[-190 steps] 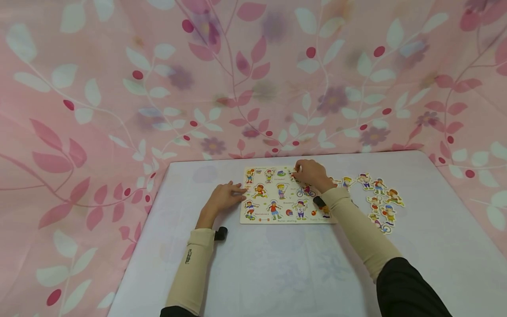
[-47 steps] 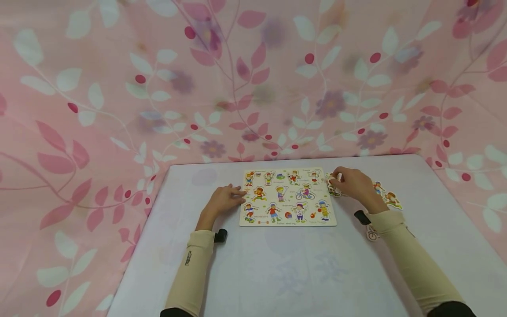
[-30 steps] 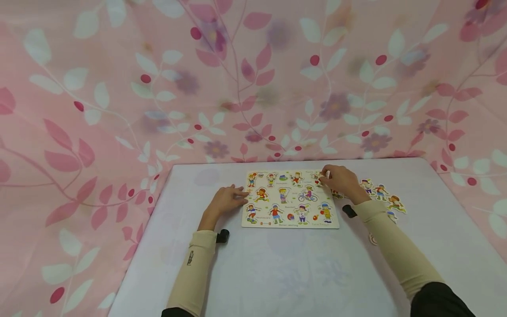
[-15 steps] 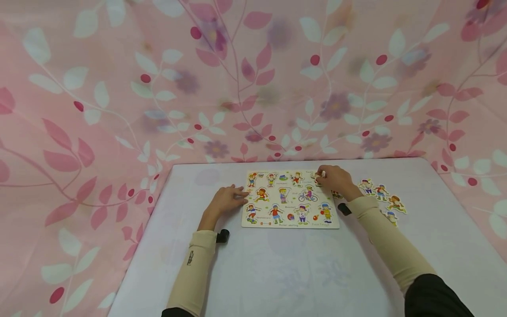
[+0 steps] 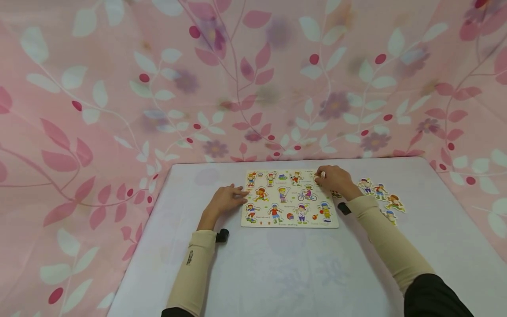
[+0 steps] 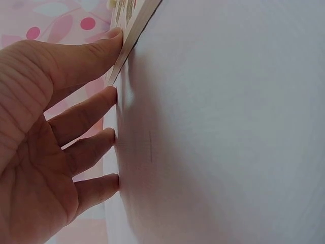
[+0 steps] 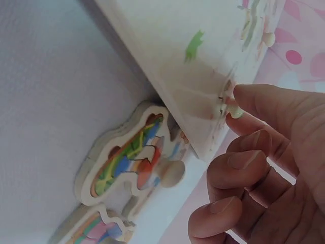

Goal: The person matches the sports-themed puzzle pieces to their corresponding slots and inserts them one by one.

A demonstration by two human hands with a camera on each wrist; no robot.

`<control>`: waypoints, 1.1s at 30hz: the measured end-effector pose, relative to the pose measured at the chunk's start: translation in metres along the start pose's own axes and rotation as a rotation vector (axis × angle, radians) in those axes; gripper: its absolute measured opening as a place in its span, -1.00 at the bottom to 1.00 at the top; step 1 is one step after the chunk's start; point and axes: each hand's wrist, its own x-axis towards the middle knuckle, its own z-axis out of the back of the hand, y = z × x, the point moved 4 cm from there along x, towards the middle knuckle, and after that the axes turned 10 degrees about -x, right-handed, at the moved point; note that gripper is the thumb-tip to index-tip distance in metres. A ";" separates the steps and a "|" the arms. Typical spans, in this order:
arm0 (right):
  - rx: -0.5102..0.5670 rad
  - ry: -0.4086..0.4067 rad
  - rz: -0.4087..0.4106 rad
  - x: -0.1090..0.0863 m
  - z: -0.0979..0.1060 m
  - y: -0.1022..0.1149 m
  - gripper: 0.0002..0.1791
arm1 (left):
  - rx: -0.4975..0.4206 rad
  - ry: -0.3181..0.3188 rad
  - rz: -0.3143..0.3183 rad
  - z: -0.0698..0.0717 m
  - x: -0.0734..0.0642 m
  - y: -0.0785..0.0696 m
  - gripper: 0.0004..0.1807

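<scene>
A cream wooden knob puzzle board (image 5: 262, 209), printed with children playing sports, lies near the back of the table. My left hand (image 5: 226, 200) rests at its left edge; the left wrist view shows the thumb on the board's rim and the other fingertips on the white cloth. At the board's top right corner, my right hand (image 5: 336, 179) pinches a small puzzle piece by its knob (image 7: 234, 111) between thumb and index finger, low over the board. The hand mostly hides this piece. A skateboarder puzzle piece (image 7: 127, 160) lies against the board's edge, close under the right hand.
Several loose puzzle pieces (image 5: 380, 191) with children on them lie on the white cloth (image 5: 285, 273) to the right of the board, partly behind the right forearm. A pink floral curtain (image 5: 253, 88) hangs behind the table's back edge.
The right hand has gone from the board's upper part to the loose pieces, then back left with one to the top right corner, where it now stays nearly still. The left hand has stayed put.
</scene>
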 end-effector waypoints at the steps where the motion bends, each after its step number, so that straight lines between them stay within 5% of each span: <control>1: 0.002 0.002 0.001 -0.001 0.001 0.000 -0.70 | -0.001 0.000 -0.001 0.000 0.000 0.000 -0.62; 16: 0.013 -0.034 0.009 -0.037 0.031 -0.003 -0.60 | 0.029 0.005 0.004 0.005 -0.002 -0.002 -0.64; 33: 0.020 -0.092 -0.051 -0.092 0.039 -0.054 -0.61 | 0.038 0.005 -0.035 -0.001 0.001 -0.001 -0.64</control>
